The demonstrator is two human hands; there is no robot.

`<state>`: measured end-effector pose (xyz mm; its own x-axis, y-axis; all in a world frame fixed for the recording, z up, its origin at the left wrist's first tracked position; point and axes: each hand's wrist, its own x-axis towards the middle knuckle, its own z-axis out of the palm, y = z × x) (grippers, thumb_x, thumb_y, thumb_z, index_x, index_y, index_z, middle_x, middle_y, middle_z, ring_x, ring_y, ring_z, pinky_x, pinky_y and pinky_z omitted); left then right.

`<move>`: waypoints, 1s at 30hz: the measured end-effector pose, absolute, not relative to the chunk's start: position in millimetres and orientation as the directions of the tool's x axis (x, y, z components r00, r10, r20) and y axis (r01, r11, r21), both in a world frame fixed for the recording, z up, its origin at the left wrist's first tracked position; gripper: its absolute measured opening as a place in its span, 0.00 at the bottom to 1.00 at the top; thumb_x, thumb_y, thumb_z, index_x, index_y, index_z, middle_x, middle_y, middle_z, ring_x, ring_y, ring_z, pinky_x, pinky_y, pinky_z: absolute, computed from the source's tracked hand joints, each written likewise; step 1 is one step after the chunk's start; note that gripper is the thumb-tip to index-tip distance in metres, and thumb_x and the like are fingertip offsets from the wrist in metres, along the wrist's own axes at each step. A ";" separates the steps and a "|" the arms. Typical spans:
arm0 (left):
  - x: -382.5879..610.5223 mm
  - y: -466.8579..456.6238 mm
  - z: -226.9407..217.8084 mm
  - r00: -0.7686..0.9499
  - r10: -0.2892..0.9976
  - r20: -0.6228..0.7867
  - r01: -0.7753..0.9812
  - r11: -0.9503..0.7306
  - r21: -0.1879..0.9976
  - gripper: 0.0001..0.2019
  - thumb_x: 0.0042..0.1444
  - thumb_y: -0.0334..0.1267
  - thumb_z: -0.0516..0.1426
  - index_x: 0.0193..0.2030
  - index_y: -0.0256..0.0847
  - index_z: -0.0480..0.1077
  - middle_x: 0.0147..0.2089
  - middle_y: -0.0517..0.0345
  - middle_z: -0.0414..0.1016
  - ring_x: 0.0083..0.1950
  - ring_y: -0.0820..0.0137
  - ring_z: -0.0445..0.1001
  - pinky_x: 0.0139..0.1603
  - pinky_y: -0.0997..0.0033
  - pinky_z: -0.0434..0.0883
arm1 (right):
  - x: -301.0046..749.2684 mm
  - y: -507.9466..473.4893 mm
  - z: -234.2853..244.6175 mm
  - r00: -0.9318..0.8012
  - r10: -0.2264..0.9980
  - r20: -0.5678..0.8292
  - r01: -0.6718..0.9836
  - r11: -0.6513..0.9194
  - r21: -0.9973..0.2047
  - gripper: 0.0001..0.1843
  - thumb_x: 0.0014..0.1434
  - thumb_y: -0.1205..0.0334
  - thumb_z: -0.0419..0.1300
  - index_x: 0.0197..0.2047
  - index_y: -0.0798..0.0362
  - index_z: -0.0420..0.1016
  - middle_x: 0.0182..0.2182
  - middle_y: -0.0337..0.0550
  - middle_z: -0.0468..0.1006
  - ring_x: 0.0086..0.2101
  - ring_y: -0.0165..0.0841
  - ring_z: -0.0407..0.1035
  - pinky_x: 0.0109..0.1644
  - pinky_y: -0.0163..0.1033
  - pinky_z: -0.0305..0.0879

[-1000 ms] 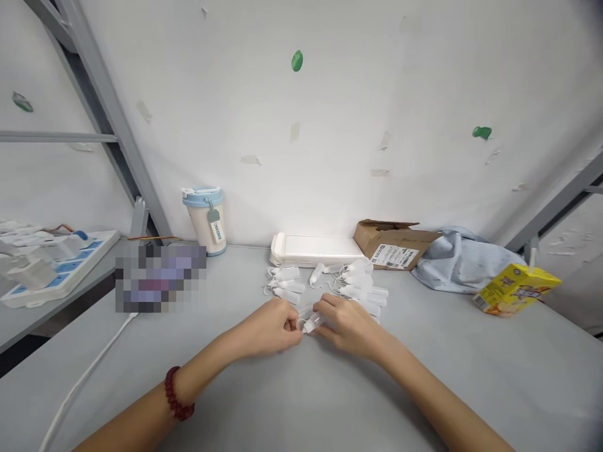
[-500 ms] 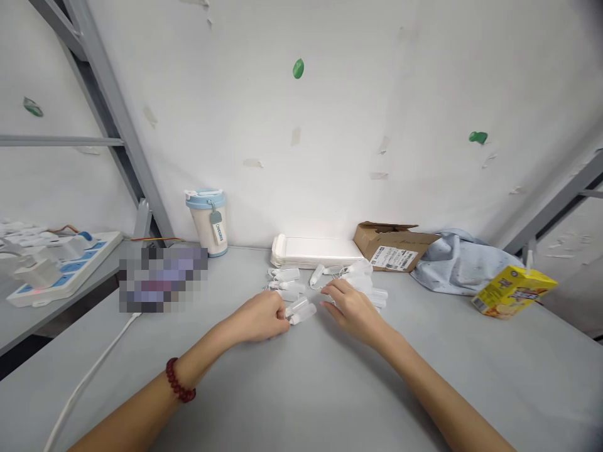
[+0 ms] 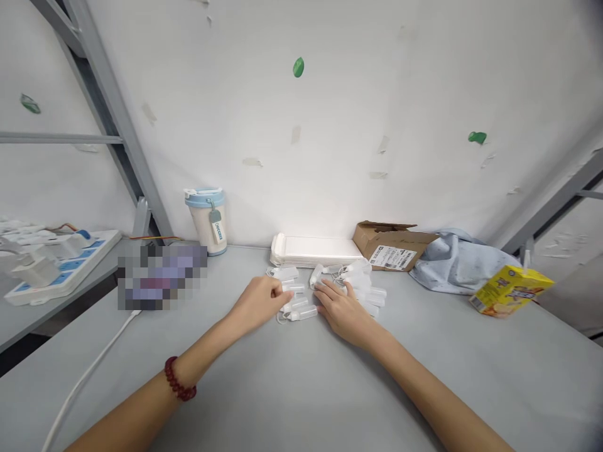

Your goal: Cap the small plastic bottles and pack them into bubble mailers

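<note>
Several small clear plastic bottles with white caps [image 3: 362,282] lie in a loose heap on the grey table [image 3: 301,389]. One bottle [image 3: 302,313] lies on its side between my hands. My left hand [image 3: 258,301], a red bead bracelet on its wrist, rests with its fingers loosely curled against the bottles at the heap's left. My right hand [image 3: 343,307] lies flat with its fingers stretched out over the heap's near edge, touching a bottle. Neither hand grips anything that I can see.
A blue-lidded cup [image 3: 206,220] stands at the back left. A stack of flat white trays [image 3: 318,250], a cardboard box [image 3: 391,245] and a pale blue cloth [image 3: 464,263] line the wall. A yellow drink carton [image 3: 511,290] sits right. A white cable [image 3: 85,383] and a power strip [image 3: 56,267] lie left.
A second ago both hands held one bottle together near me. They parted, the bottle now lies on the table, and both hands have moved forward onto the heap.
</note>
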<state>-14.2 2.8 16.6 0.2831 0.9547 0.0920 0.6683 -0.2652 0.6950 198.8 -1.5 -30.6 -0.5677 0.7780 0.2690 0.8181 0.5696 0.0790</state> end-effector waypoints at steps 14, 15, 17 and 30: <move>-7.0 1.6 6.3 0.164 0.945 0.283 0.628 -0.321 0.709 0.19 0.54 0.47 0.49 0.17 0.39 0.56 0.17 0.65 0.59 0.21 0.76 0.56 0.24 0.76 0.53 | 197.2 -4.0 -22.8 -0.531 0.794 0.296 0.833 0.553 0.012 0.11 0.59 0.70 0.49 0.35 0.57 0.73 0.39 0.50 0.72 0.42 0.38 0.64 0.48 0.47 0.56; -6.7 1.6 5.4 0.169 0.943 0.286 0.629 -0.327 0.705 0.19 0.54 0.47 0.48 0.17 0.39 0.56 0.17 0.65 0.58 0.21 0.76 0.55 0.24 0.76 0.53 | 197.9 -3.9 -21.9 -0.524 0.799 0.296 0.834 0.551 -0.012 0.11 0.59 0.70 0.49 0.35 0.57 0.73 0.38 0.50 0.72 0.41 0.38 0.64 0.48 0.47 0.57; -5.9 1.1 4.5 0.183 0.939 0.291 0.629 -0.339 0.699 0.19 0.55 0.47 0.48 0.17 0.39 0.55 0.16 0.66 0.56 0.20 0.77 0.53 0.23 0.76 0.52 | 199.3 -3.2 -20.5 -0.503 0.805 0.314 0.832 0.549 -0.076 0.10 0.58 0.70 0.51 0.34 0.57 0.73 0.38 0.50 0.73 0.41 0.39 0.65 0.47 0.47 0.58; -2.4 -4.3 3.7 0.302 0.876 0.377 0.663 -0.477 0.577 0.18 0.57 0.42 0.47 0.18 0.39 0.56 0.18 0.64 0.61 0.21 0.76 0.57 0.25 0.75 0.54 | 196.8 -7.1 4.3 -0.061 0.978 0.200 0.380 0.208 -0.901 0.05 0.47 0.61 0.60 0.27 0.54 0.74 0.30 0.42 0.76 0.33 0.33 0.69 0.38 0.37 0.63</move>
